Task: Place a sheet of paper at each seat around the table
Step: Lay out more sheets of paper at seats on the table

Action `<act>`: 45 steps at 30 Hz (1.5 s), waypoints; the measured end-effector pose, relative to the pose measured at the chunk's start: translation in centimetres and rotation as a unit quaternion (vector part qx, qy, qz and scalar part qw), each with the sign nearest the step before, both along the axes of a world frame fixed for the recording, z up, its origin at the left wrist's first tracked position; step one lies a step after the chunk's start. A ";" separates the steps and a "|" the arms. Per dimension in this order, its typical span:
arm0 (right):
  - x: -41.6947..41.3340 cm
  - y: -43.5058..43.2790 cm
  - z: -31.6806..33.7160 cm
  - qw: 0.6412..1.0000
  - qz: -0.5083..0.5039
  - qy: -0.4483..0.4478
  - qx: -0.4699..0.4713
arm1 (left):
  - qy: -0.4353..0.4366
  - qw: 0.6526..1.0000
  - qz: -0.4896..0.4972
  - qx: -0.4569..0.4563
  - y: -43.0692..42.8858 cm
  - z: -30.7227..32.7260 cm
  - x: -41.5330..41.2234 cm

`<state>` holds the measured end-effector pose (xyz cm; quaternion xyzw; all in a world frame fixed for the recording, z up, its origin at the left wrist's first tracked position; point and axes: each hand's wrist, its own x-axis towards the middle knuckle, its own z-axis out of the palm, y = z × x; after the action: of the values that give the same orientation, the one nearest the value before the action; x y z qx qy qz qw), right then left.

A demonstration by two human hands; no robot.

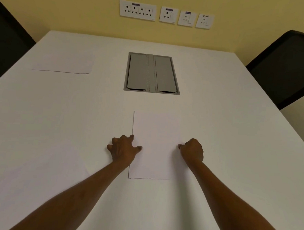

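Altogether two hands (156, 149), one paper stack (155, 132), one placed sheet (63, 63).

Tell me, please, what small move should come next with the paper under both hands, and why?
Probably lift the top sheet off the stack with the right hand and carry it toward the right chair; the far left sheet is already laid.

White paper (154, 145) on a white table (217, 136), grey cable hatch (152, 73), black chairs (285, 68), yellow wall (65, 8).

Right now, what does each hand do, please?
Left hand: open, fingers spread on the paper stack edge.
Right hand: curled, pinching the stack's right edge.
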<state>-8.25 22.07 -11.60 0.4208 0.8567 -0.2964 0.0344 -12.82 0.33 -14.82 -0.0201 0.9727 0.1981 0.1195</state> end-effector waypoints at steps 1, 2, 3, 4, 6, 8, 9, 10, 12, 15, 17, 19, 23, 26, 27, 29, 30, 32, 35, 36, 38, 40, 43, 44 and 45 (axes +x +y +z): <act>-0.2 0.0 -0.1 1.000 0.002 -0.003 0.002 | 0.005 1.000 -0.015 -0.019 0.2 -0.1 0.1; -0.3 -0.1 -0.1 1.000 0.002 -0.005 0.004 | 0.014 0.999 -0.027 -0.034 0.3 -0.2 0.4; -0.4 -0.1 -0.1 1.000 0.001 -0.005 0.006 | 0.024 0.998 -0.037 -0.048 0.5 -0.3 0.5; -0.5 -0.1 -0.1 1.000 -0.001 -0.005 0.009 | 0.034 0.997 -0.043 -0.060 0.7 -0.4 0.7; -0.6 -0.2 -0.1 1.000 -0.006 0.000 0.015 | 0.045 0.996 -0.045 -0.069 0.9 -0.5 0.9; -0.6 -0.3 -0.2 1.000 -0.009 0.009 0.017 | 0.046 0.996 -0.041 -0.067 1.2 -0.5 0.9; -0.6 -0.4 -0.2 1.000 -0.013 0.015 0.017 | 0.045 0.996 -0.041 -0.067 1.2 -0.6 0.9; -0.6 -0.4 -0.3 1.000 -0.018 0.021 0.015 | 0.044 0.996 -0.041 -0.068 1.2 -0.5 0.9; -0.7 -0.5 -0.2 0.999 -0.026 0.032 0.007 | 0.043 0.995 -0.044 -0.076 1.1 -0.5 0.9; -0.7 -0.7 -0.2 0.998 -0.034 0.049 -0.012 | 0.038 0.994 -0.046 -0.089 1.2 -0.3 1.0; -0.7 -0.8 0.0 0.997 -0.038 0.063 -0.027 | 0.032 0.996 -0.032 -0.076 1.3 -0.3 0.9; -0.6 -0.9 0.2 0.995 -0.036 0.078 -0.041 | 0.027 0.998 -0.004 -0.051 1.3 -0.6 0.8; -0.5 -0.9 0.3 0.987 -0.030 0.136 -0.076 | 0.029 0.994 0.092 0.046 1.1 -0.9 0.3; -0.4 -1.1 0.5 0.985 -0.033 0.157 -0.071 | 0.022 0.986 0.141 0.088 1.2 -0.5 0.1; -0.3 -1.2 0.7 0.985 -0.035 0.157 -0.064 | 0.020 0.985 0.148 0.090 1.2 -0.2 0.1; -0.1 -1.4 1.1 0.987 -0.047 0.147 -0.044 | 0.025 0.985 0.148 0.082 1.3 0.2 0.2; 0.0 -1.4 1.2 0.988 -0.051 0.138 -0.035 | 0.027 0.986 0.145 0.074 1.3 0.4 0.2; 0.1 -1.4 1.4 0.991 -0.056 0.123 -0.022 | 0.029 0.987 0.144 0.061 1.3 1.0 0.2; 0.4 -1.5 1.5 0.992 -0.064 0.108 -0.025 | 0.028 0.990 0.133 0.040 1.4 1.6 0.1; 0.6 -1.6 1.4 0.992 -0.064 0.106 -0.031 | 0.027 0.990 0.131 0.038 1.4 1.7 0.1; 0.7 -1.8 1.3 0.992 -0.064 0.106 -0.039 | 0.024 0.991 0.129 0.039 1.4 1.6 0.1; 0.7 -1.8 1.0 0.991 -0.063 0.112 -0.044 | 0.024 0.991 0.129 0.038 1.2 1.4 0.0; 0.7 -1.8 0.7 0.988 -0.063 0.128 -0.056 | 0.028 0.991 0.127 0.034 1.0 1.4 0.0; 0.8 -1.8 0.6 0.986 -0.066 0.137 -0.062 | 0.030 0.991 0.128 0.036 1.0 1.4 0.0; 0.8 -1.7 0.6 0.984 -0.068 0.149 -0.067 | 0.031 0.990 0.131 0.042 0.9 1.5 0.0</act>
<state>-7.44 20.36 -11.02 0.4258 0.7997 -0.4145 -0.0855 -12.77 1.24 -13.29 -0.1361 0.9557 0.2530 0.0636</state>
